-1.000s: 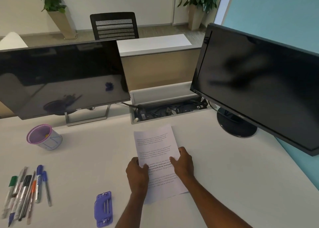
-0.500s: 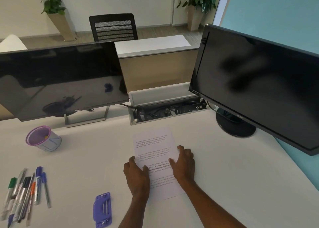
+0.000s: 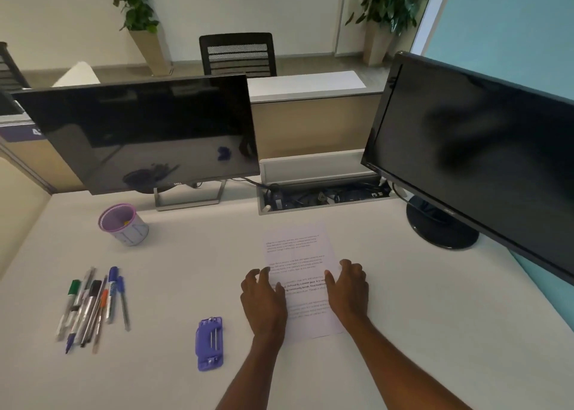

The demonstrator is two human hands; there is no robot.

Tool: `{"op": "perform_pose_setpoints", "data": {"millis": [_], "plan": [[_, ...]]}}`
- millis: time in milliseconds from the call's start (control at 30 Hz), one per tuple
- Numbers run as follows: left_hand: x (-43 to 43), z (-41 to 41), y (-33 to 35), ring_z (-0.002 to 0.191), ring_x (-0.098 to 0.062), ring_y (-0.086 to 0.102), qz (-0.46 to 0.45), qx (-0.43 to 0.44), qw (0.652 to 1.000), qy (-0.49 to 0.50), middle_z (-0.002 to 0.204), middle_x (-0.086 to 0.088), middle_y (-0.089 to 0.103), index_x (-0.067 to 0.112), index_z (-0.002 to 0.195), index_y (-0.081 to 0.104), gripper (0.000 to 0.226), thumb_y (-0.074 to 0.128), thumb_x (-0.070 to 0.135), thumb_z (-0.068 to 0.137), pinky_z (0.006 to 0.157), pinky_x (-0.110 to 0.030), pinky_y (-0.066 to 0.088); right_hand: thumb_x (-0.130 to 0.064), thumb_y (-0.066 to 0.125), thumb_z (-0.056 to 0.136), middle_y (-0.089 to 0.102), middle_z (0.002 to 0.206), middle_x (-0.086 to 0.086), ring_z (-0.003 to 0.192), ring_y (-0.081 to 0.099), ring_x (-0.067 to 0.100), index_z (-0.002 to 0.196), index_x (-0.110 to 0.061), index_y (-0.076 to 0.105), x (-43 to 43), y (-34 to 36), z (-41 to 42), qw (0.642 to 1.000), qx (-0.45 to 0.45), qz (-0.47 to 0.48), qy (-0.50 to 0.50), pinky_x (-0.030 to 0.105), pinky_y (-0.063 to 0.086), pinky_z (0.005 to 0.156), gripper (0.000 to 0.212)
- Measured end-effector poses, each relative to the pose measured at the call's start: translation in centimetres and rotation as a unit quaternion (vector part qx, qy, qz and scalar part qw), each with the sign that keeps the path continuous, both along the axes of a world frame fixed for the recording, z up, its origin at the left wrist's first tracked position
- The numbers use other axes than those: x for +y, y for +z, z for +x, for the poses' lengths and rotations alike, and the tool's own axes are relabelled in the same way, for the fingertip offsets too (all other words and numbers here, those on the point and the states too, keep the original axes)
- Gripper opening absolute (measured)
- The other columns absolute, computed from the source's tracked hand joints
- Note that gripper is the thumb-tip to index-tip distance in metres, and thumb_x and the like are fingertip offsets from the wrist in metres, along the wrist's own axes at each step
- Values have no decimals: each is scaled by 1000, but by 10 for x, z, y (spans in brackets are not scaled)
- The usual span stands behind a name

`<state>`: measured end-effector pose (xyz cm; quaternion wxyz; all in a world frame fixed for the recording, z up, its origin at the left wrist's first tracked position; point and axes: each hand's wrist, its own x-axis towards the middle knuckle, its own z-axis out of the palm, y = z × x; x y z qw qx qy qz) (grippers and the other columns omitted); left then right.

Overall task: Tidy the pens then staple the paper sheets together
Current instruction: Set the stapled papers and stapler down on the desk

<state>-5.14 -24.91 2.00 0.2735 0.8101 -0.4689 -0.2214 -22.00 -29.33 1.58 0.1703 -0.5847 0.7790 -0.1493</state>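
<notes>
Starting nearest me, the stapler [image 3: 209, 343] lies flat on the counter [image 3: 435, 332], untouched, just left of my left hand [image 3: 264, 301]. Both hands are unclenched with loose fingers. The left rests at the left edge of the sheets [image 3: 298, 254] and the right hand [image 3: 349, 291] at the right edge, so they grip nothing and have the paper between them. The sheets lie flat mid-counter and look squared into one stack, though I cannot tell how many there are. Further left, the pens [image 3: 93, 307] lie loose in a rough bundle. Beyond them the cup [image 3: 124, 225] stands upright with no pens in it. I judge neither part done: the pens are not tidied and the sheets are not stapled. There is bare counter to the right, and more between pens and stapler. The open cable tray [image 3: 323, 197] sits just past the paper's far edge. The left monitor [image 3: 139, 136] and right monitor [image 3: 466, 148] overhang the far counter, the right one low, so I'd mind it when lifting.
</notes>
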Motion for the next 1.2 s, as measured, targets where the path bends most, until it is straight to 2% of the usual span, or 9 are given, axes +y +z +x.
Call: {"op": "perform_pose_setpoints", "data": {"millis": [233,467,567,667,733,900,1067,1133,1200], "plan": [[26,29,12,144,-27,46,-8,-21,1000,14,155,-7,53,17,147,57,49,67,25,101,120,-41,35,-35,62,98,59,129,12,118,56,30,132,-13,56,28,12,27,999,-8,-37,31,40,48,96,41],[64,88,12,139,-32,49,-7,-39,999,34,148,-11,58,12,144,60,48,69,20,98,112,-44,40,-27,66,95,58,129,10,119,56,30,132,-12,56,64,19,77,990,-58,-60,110,42,49,99,41],[80,112,6,136,-32,51,1,-22,998,55,146,-10,60,12,143,60,49,71,18,96,108,-43,42,-24,68,93,58,131,9,119,56,29,132,-11,57,81,15,98,983,-67,-64,157,41,49,99,43],[94,131,-1,139,-32,49,22,3,997,70,149,-11,57,12,145,58,52,72,21,96,111,-43,43,-26,67,94,54,144,7,131,52,25,139,-13,54,98,8,117,977,-76,-46,192,37,45,109,48],[102,139,-5,142,-31,47,28,23,996,76,151,-12,55,12,146,56,53,71,24,97,112,-44,44,-31,64,97,46,154,4,142,44,22,144,-17,50,107,3,128,976,-76,-28,201,33,37,117,51],[112,146,-8,140,-27,49,8,84,993,88,149,-9,56,12,144,58,49,71,28,99,110,-40,47,-32,61,99,30,166,0,153,30,19,151,-19,43,125,-10,146,970,-54,-14,235,30,26,123,57],[112,149,-7,118,-29,63,-5,154,982,107,129,-11,65,6,132,66,39,75,24,98,102,-39,53,-34,53,103,15,170,-4,156,18,13,159,-21,30,139,-28,156,961,-38,9,273,27,17,125,62],[110,150,-6,103,-24,66,7,169,980,108,119,-9,69,7,124,68,31,75,22,97,88,-29,55,-35,52,104,13,171,-4,157,15,12,160,-21,26,143,-34,160,961,-38,19,272,25,15,125,64],[108,152,-6,84,-14,65,18,164,981,102,108,-8,73,10,111,71,17,75,19,96,71,-13,48,-35,51,104,14,171,-3,157,15,13,161,-20,25,147,-39,162,962,-32,23,271,24,12,123,64]]}}
